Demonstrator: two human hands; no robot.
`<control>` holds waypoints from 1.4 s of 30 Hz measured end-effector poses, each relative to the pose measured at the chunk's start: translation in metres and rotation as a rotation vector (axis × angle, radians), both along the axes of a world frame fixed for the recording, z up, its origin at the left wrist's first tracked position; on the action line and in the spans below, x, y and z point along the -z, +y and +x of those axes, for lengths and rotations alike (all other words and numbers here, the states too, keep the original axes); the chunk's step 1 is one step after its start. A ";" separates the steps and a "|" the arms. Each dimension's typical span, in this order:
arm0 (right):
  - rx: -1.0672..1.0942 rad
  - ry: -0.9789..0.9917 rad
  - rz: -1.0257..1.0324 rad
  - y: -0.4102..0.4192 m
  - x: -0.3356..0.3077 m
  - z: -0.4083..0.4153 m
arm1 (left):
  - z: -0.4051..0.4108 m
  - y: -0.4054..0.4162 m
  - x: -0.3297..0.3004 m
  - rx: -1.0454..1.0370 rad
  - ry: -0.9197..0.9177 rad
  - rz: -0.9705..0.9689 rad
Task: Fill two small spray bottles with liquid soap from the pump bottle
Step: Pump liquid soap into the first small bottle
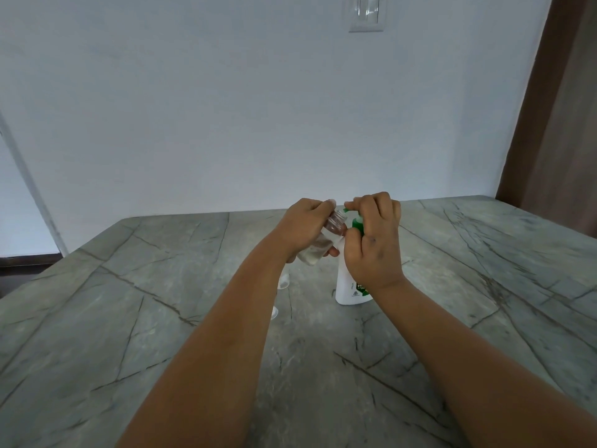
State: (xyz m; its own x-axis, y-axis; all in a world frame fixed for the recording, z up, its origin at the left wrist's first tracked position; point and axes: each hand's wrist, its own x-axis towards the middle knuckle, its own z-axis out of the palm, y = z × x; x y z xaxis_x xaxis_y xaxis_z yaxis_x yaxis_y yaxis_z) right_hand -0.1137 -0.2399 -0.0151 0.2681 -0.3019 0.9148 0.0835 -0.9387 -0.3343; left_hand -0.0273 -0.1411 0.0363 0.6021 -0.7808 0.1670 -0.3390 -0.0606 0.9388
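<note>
**Soap may miss the narrow bottle mouth**

The left hand (302, 227) grips a small clear spray bottle (319, 242), cap off, tilted with its threaded mouth just beside the green nozzle of the pump bottle (350, 282). The right hand (373, 240) curls over the green pump head, fingers bent around it. A little pale liquid sits in the low end of the small bottle.

The risk is aim: the mouth is narrow and held in the air, so a hard press could send soap down its outside or onto the worktop (161, 318). Pressing off-centre could also tip the pump bottle, which nothing else steadies.

The pump bottle stands toward the worktop's far edge, well apart from both side edges. Clear pieces (284, 282), possibly the second bottle, lie half hidden behind the left forearm, where a lowered elbow could knock them.
</note>
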 end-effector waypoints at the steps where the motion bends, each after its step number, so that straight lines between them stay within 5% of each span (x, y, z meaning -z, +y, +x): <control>1: -0.003 -0.005 -0.005 0.000 0.000 0.000 | 0.000 0.000 0.000 0.002 -0.001 0.000; 42: 0.005 -0.027 -0.025 0.003 0.001 -0.001 | -0.001 0.000 0.001 -0.015 -0.015 -0.003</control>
